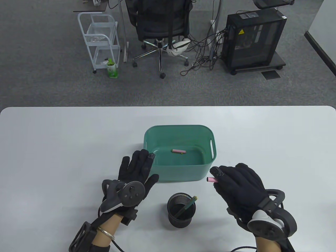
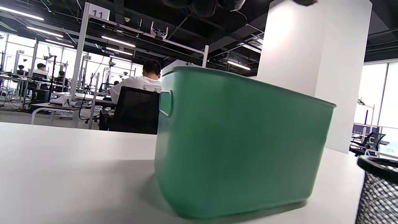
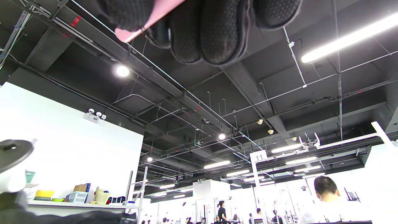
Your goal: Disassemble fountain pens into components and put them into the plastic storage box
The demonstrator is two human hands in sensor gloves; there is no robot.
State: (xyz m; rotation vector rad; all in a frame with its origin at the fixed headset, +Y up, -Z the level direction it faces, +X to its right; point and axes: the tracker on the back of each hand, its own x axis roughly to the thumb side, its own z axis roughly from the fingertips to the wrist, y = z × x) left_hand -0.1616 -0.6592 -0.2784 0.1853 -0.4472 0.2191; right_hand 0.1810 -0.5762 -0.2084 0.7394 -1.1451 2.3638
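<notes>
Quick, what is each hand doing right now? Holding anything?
Left hand: open, fingers straight, resting against the green storage box, holding nothing.
Right hand: closed around a pink pen part, near the box's right corner.

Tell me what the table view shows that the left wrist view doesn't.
Only the table view shows inside the green plastic storage box, where a pink pen piece lies, plus the right hand holding another pink pen piece and the open left hand by the box. Only the left wrist view shows seated people behind. Both show the box and the black mesh pen cup.
</notes>
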